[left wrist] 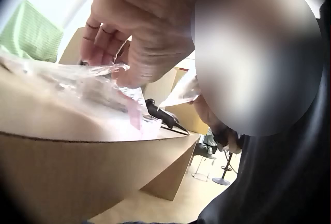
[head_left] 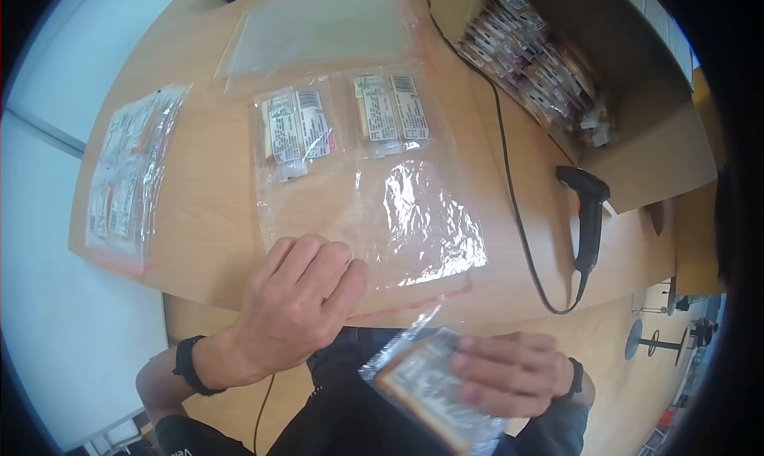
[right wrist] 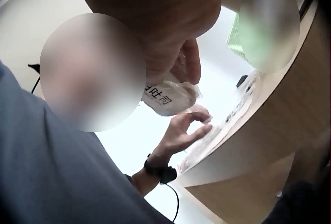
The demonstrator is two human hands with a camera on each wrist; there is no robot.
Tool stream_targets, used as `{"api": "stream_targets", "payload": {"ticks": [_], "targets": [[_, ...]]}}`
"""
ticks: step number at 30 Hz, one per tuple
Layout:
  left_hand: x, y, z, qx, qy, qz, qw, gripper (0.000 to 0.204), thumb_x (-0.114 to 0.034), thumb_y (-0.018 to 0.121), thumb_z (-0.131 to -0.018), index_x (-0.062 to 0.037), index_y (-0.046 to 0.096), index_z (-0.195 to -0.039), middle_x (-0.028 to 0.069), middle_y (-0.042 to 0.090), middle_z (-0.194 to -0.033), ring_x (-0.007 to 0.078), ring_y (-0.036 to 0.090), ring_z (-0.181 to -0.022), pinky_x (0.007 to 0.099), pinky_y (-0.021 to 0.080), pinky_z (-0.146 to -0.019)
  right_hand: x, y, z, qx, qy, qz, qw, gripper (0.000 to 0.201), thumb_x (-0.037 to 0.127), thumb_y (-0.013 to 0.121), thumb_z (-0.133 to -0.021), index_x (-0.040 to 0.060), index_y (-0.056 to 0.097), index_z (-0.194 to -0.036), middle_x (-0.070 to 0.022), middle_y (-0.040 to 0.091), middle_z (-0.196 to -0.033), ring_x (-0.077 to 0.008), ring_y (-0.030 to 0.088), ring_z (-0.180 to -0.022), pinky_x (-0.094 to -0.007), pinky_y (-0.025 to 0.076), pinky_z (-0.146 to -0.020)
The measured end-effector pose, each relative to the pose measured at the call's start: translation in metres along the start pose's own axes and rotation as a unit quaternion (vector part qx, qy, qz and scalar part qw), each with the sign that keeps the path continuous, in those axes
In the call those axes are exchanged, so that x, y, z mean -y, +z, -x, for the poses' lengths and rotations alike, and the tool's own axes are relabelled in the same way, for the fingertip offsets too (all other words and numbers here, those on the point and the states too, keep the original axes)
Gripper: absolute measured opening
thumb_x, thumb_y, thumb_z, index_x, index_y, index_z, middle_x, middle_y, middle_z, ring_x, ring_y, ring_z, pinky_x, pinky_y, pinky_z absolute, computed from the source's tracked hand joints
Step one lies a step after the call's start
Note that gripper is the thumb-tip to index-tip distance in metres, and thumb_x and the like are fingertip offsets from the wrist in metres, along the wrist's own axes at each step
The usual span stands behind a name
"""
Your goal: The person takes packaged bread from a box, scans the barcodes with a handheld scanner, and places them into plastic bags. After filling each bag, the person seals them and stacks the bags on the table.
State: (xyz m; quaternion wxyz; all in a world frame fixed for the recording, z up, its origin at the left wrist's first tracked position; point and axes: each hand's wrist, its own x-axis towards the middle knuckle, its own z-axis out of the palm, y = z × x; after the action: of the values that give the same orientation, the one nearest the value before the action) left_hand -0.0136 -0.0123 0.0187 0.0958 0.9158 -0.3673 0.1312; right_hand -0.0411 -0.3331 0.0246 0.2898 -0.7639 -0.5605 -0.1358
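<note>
- Across the view: one wooden table (head_left: 211,205), curved edge.
- On its right side: open cardboard box (head_left: 645,130), holding many packets.
- At the back: flat clear plastic sheets (head_left: 318,30).
- Before these: one clear bag (head_left: 410,213), two labelled packets (head_left: 297,130) side by side at its far end.
- At left: second bag (head_left: 131,169), filled.
- Near the box: black scanner (head_left: 589,217), corded.
- Left hand (head_left: 306,297): fingers curled, pinching the clear bag's near edge.
- Right hand (head_left: 509,372): gripping the wrapped slice (head_left: 422,380), just off the table's near edge.
</note>
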Motion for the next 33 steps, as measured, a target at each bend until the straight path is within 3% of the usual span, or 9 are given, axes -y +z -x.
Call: {"api": "stream_targets", "payload": {"ticks": [4, 6, 7, 8, 11, 15, 20, 24, 33], "targets": [[-0.002, -0.005, -0.002, -0.058, 0.008, 0.009, 0.998, 0.039, -0.01, 0.08, -0.068, 0.0018, 0.071, -0.104, 0.0094, 0.058, -0.092, 0.0265, 0.06, -0.08, 0.0358, 0.05, -0.067, 0.003, 0.032, -0.024, 0.003, -0.017, 0.123, 0.992, 0.031, 0.014, 0.071, -0.092, 0.008, 0.068, -0.122, -0.0085, 0.075, -0.117, -0.0264, 0.074, -0.107, -0.0257, 0.049, -0.071], [-0.002, -0.004, 0.001, -0.072, 0.022, -0.003, 0.997, 0.039, -0.009, 0.078, -0.067, 0.0022, 0.071, -0.104, 0.0082, 0.057, -0.089, 0.0254, 0.059, -0.077, 0.0347, 0.05, -0.064, -0.004, 0.046, -0.035, 0.025, 0.024, 0.204, 0.978, 0.041, 0.013, 0.071, -0.091, 0.0064, 0.066, -0.131, -0.0103, 0.074, -0.118, -0.029, 0.072, -0.111, -0.0251, 0.05, -0.074], [-0.003, -0.004, 0.002, -0.087, 0.026, 0.001, 0.996, 0.038, -0.008, 0.077, -0.067, 0.0024, 0.072, -0.104, 0.0079, 0.057, -0.087, 0.0248, 0.059, -0.076, 0.0346, 0.05, -0.064, -0.007, 0.05, -0.035, 0.079, 0.056, 0.208, 0.973, 0.049, 0.015, 0.073, -0.091, 0.0043, 0.063, -0.137, -0.017, 0.068, -0.131, -0.0341, 0.067, -0.122, -0.0309, 0.054, -0.085], [-0.003, -0.004, 0.003, -0.103, 0.03, 0.005, 0.994, 0.038, -0.007, 0.076, -0.068, 0.0026, 0.072, -0.104, 0.0075, 0.057, -0.086, 0.0242, 0.059, -0.076, 0.0346, 0.05, -0.063, -0.01, 0.054, -0.037, 0.076, 0.051, 0.209, 0.974, 0.049, 0.015, 0.073, -0.091, 0.0043, 0.063, -0.137, -0.017, 0.068, -0.131, -0.0341, 0.067, -0.122, -0.0309, 0.054, -0.085], [-0.001, -0.002, 0.006, -0.111, 0.031, 0.009, 0.993, 0.036, -0.006, 0.074, -0.07, 0.0031, 0.073, -0.106, 0.0067, 0.056, -0.084, 0.0228, 0.059, -0.074, 0.0332, 0.049, -0.062, -0.018, 0.06, -0.041, 0.106, 0.14, -0.022, 0.984, 0.056, 0.017, 0.075, -0.091, -0.0012, 0.058, -0.141, -0.026, 0.047, -0.154, -0.0433, 0.051, -0.139, -0.0479, 0.051, -0.106], [0.002, 0.001, 0.009, -0.104, 0.039, 0.006, 0.994, 0.036, -0.005, 0.073, -0.072, 0.0032, 0.073, -0.106, 0.0063, 0.057, -0.084, 0.0218, 0.059, -0.074, 0.0319, 0.049, -0.062, -0.018, 0.069, -0.032, 0.089, 0.167, -0.004, 0.982, 0.06, 0.017, 0.076, -0.09, -0.0014, 0.056, -0.143, -0.0267, 0.044, -0.156, -0.0441, 0.049, -0.141, -0.0469, 0.052, -0.104], [-0.001, 0.004, 0.004, -0.106, 0.048, 0.007, 0.993, 0.032, -0.006, 0.073, -0.074, 0.0032, 0.072, -0.105, 0.0064, 0.058, -0.085, 0.0211, 0.06, -0.073, 0.0321, 0.051, -0.063, -0.03, 0.081, -0.053, 0.16, 0.165, 0.034, 0.973, 0.056, 0.01, 0.07, -0.088, -0.0032, 0.057, -0.141, -0.0274, 0.04, -0.158, -0.0439, 0.044, -0.146, -0.0453, 0.052, -0.104], [0.0, 0.004, 0.005, -0.107, 0.051, 0.007, 0.993, 0.032, -0.008, 0.073, -0.074, 0.0036, 0.071, -0.104, 0.0073, 0.06, -0.087, 0.0216, 0.061, -0.075, 0.0322, 0.052, -0.065, -0.039, 0.097, -0.066, 0.134, 0.141, -0.008, 0.981, 0.056, 0.008, 0.067, -0.086, -0.0055, 0.057, -0.14, -0.0277, 0.04, -0.158, -0.0448, 0.041, -0.148, -0.0454, 0.05, -0.105], [0.0, 0.008, 0.004, -0.087, 0.071, 0.018, 0.994, 0.034, -0.009, 0.072, -0.073, 0.0048, 0.071, -0.105, 0.0089, 0.061, -0.089, 0.0221, 0.064, -0.079, 0.0325, 0.054, -0.067, -0.04, 0.109, -0.077, 0.078, 0.139, 0.003, 0.987, 0.06, 0.025, 0.072, -0.087, -0.0093, 0.059, -0.134, -0.0276, 0.04, -0.157, -0.0446, 0.045, -0.144, -0.0518, 0.044, -0.108]]}}
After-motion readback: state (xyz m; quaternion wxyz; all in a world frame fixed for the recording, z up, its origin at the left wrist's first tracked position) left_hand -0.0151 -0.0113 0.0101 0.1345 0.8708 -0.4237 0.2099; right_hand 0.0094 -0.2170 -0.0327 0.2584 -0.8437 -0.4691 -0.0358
